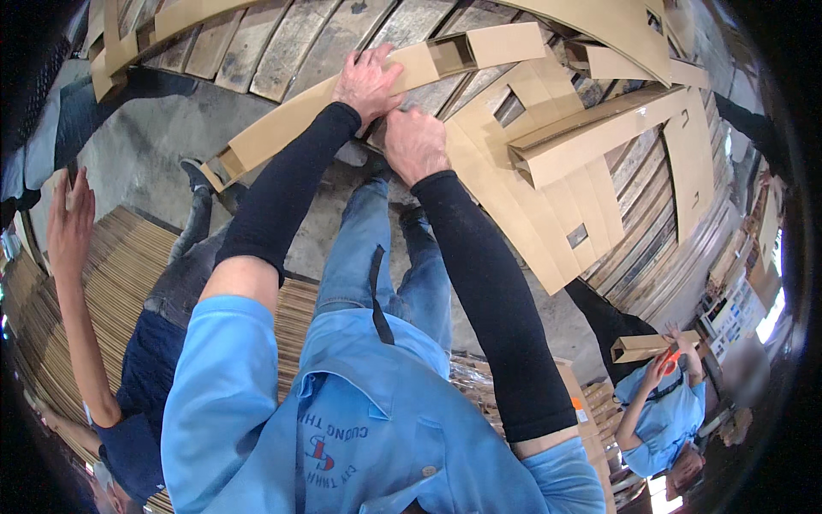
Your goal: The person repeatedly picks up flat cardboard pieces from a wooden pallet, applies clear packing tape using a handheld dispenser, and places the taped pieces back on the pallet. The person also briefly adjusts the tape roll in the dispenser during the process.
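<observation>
Cardboard strip (282, 126): upper centre of frame.
Left hand (368, 87): fingers over strip, grip I cannot tell.
Right hand (416, 144): fingers clenched.

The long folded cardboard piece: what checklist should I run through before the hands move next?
1. Left hand on the folded cardboard piece: ok, touching it.
2. Right hand gripping something: cannot tell, its palm is hidden.
3. Piece's left end over the slatted wooden table: not ok, it juts past the edge.
4. Co-worker's raised hand at far left clear of the piece: ok, apart.
</observation>
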The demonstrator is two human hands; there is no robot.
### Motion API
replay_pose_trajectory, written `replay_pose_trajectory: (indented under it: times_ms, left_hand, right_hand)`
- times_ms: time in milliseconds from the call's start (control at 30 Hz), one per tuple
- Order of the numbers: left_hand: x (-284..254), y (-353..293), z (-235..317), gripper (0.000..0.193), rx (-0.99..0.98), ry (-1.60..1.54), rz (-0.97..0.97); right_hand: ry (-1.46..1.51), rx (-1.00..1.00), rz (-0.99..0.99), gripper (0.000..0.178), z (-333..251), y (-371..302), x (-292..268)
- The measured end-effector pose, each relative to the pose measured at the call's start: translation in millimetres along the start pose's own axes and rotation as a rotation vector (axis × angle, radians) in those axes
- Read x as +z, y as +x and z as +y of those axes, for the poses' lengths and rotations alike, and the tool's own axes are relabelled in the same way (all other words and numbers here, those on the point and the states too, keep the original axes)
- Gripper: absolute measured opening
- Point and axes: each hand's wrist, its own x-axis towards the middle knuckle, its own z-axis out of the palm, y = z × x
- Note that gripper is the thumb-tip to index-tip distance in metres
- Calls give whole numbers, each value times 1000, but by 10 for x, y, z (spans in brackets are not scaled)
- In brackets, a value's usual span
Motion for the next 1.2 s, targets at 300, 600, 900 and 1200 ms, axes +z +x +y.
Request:
replay_pose_trajectory:
  times_ms: [300,600,900,1200]
  left_hand:
    - [-249,181,-37,56,-51,19,-260]
    - [-919,860,-51,51,-100,277,-37]
    - [-90,954,3254,74,23,-309,-382]
    - [-117,964,2994,67,135,-252,-247]
  right_hand:
    - [385,151,-16,25,989,-1544,33]
    - [461,832,-7,43,1908,-3841,381]
    - [800,1207,92,43,1656,-4847,1087]
    - [1042,1565,460,40,1241,-5727,1508]
